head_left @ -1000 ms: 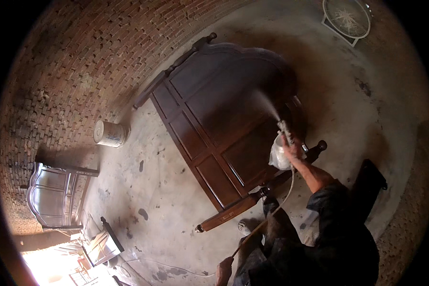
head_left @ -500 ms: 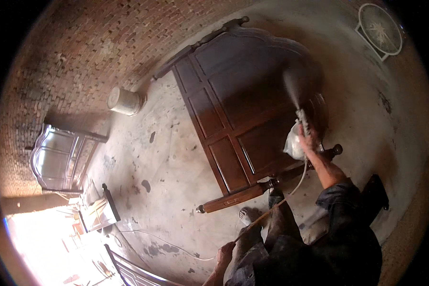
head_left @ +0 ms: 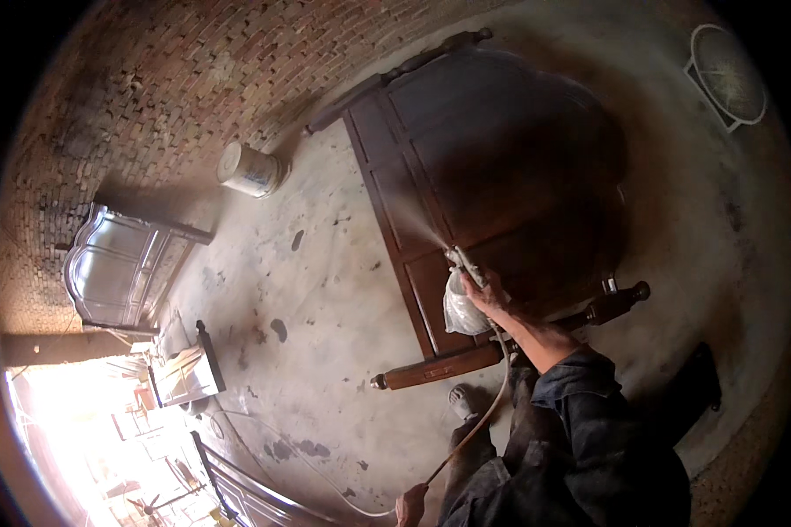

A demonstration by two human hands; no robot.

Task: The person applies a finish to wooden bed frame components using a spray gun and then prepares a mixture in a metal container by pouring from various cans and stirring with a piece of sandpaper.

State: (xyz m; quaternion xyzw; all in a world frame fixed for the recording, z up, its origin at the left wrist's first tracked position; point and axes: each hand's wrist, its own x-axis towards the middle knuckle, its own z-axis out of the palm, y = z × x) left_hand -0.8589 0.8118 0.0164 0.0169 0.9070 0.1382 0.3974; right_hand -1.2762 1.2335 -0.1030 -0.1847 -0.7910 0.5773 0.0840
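Note:
My right hand (head_left: 492, 297) is closed round a spray gun (head_left: 466, 266) with a whitish cup (head_left: 461, 307) below it. A pale mist leaves its nozzle toward the panels of a large dark-brown wooden headboard (head_left: 510, 149), which lies face up in front of me. The gun is above the headboard's near left part, apart from the wood. From the gun a thin hose (head_left: 482, 423) curves down to my left hand (head_left: 410, 505), whose fingers are wrapped round it at the lower edge. A turned post (head_left: 439, 367) runs along the headboard's near side.
A whitish bucket (head_left: 250, 171) stands by the brick wall (head_left: 193, 79). Another glossy headboard (head_left: 110, 272) leans at the left. A round-framed stand (head_left: 728, 77) is far right, a dark board (head_left: 694, 391) near right. More hose (head_left: 325, 487) trails over the floor; slatted furniture (head_left: 246, 492) lies lower left.
My right hand has swept the spray gun left across the headboard, and the mist now points up and left. The left hand has dropped lower with the hose. The view has shifted slightly.

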